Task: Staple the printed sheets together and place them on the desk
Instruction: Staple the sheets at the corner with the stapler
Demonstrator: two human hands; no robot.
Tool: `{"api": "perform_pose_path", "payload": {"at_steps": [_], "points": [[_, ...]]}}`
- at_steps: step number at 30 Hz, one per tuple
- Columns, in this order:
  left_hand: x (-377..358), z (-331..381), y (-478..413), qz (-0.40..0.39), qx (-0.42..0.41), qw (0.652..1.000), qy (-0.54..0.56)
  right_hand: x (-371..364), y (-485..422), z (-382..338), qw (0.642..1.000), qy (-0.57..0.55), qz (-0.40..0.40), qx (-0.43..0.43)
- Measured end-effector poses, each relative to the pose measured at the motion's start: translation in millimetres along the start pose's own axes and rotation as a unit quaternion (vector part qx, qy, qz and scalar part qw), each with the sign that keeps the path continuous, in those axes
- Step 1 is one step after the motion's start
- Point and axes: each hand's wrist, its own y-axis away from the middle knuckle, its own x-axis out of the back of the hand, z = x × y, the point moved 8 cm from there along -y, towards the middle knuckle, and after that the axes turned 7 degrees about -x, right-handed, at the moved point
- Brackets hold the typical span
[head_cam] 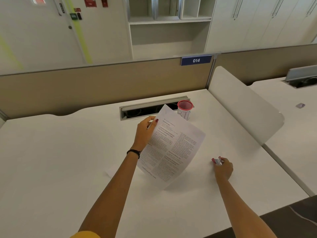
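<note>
My left hand holds the printed sheets by their upper left edge, thumb on top. The sheets are tilted up above the white desk, with their lower corner close to the surface. A bit of another white sheet shows flat on the desk under them. To the right, my right hand is closed around a small red and silver stapler, low over the desk and apart from the sheets.
A small pink-rimmed cup marked as a bin stands behind the sheets, beside an open cable slot. A white curved divider bounds the desk on the right. A beige partition runs along the back.
</note>
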Motion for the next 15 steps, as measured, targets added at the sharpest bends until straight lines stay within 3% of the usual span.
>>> {"api": "perform_pose_path", "payload": {"at_steps": [11,15], "points": [[23.1,-11.7,10.6,0.024,0.026,0.999,0.014,-6.2,0.7,3.8,0.999,0.028,0.012,-0.037],[35.8,-16.7,11.4,0.044,0.042,0.998,0.012,-3.1,11.4,-14.3,0.996,0.051,0.058,-0.035]]}}
